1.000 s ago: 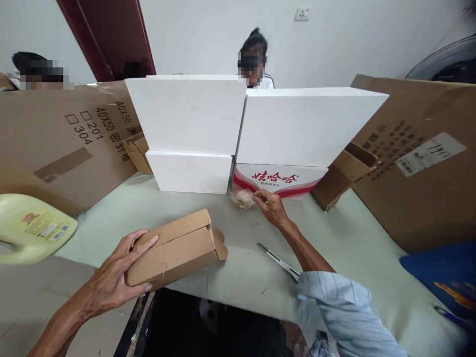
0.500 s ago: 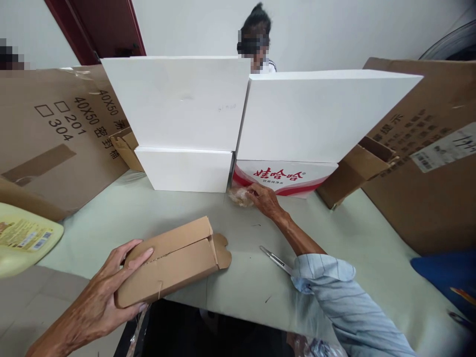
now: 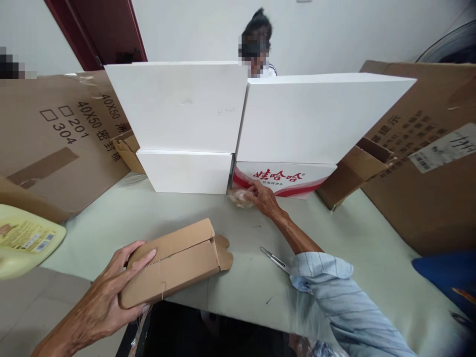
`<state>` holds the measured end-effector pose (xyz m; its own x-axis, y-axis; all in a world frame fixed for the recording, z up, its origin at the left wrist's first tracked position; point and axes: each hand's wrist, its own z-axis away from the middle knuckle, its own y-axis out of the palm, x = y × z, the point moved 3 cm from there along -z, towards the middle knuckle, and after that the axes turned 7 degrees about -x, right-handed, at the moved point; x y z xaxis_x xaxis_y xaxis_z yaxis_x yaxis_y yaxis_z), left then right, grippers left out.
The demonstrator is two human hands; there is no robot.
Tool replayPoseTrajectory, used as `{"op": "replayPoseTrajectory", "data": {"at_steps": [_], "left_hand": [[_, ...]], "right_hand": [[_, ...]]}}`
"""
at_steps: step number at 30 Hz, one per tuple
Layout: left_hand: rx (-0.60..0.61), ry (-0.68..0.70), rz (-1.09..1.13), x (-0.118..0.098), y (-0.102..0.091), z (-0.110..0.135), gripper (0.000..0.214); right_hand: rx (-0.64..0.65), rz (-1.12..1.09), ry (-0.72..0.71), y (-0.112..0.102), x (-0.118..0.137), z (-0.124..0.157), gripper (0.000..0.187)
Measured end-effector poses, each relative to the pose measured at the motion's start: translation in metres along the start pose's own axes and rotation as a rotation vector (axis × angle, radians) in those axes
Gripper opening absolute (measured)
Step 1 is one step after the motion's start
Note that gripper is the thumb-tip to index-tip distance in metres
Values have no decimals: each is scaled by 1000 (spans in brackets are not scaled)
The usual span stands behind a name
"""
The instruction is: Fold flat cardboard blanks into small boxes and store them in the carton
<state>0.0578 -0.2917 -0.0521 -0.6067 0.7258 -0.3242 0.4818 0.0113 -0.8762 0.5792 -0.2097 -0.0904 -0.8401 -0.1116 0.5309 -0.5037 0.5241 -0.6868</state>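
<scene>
Head view: my left hand [image 3: 115, 285] is clamped on one brown carton [image 3: 173, 265], thumb on one side and fingers across the top, at the table's near edge; one scalloped flap sticks out at its far end. My right hand [image 3: 265, 200] touches one crumpled clear plastic bundle [image 3: 239, 197], fingers bunched together; I cannot tell whether they grip it. One knife [image 3: 274, 259] lies on the table [image 3: 193, 210], its back end hidden by my striped cuff [image 3: 323, 265].

Ahead of me four boxes stand two by two: three plain white boxes [image 3: 178, 106] and, at lower right, one red-lettered box [image 3: 290, 178]. Two small open boxes flank them, one on the left [image 3: 128, 151], one on the right [image 3: 349, 173]. Two large cartons [image 3: 33, 129] wall the sides. I count one yellow jug [image 3: 26, 243] at left and one person [image 3: 256, 42] behind the stack.
</scene>
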Motion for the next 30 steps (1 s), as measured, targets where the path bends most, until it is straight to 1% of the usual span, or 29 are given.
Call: {"op": "replayPoseTrajectory", "data": {"at_steps": [1,3,9,11,13,17,21,26,30], "left_hand": [[4,2,-3,0,0,0,87],[10,2,-12,1,1,1,89],[18,6,-32,1,1,1,94],[16,5,-37,1,1,1,94],[22,0,-44,1,1,1,93],[25,-2,-43,1,1,1,95],[18,4,-41,1,2,1,95],[6,12,-33,1,3,1,93],[9,4,-46,0,1,1,95]], "right_hand": [[-5,-2,7,1,-1,1,44],[-38,13,2,2,-1,3,44],[-264,146,-172,2,10,12,24],[-304,158,-218,0,16,15,19],[-317,163,-247,-2,21,17,20],[-263,161,-293,-3,30,22,28],[-183,151,-337,4,31,24,34],[-120,137,-348,15,20,19,32],[-81,155,-346,23,9,15,37]]}}
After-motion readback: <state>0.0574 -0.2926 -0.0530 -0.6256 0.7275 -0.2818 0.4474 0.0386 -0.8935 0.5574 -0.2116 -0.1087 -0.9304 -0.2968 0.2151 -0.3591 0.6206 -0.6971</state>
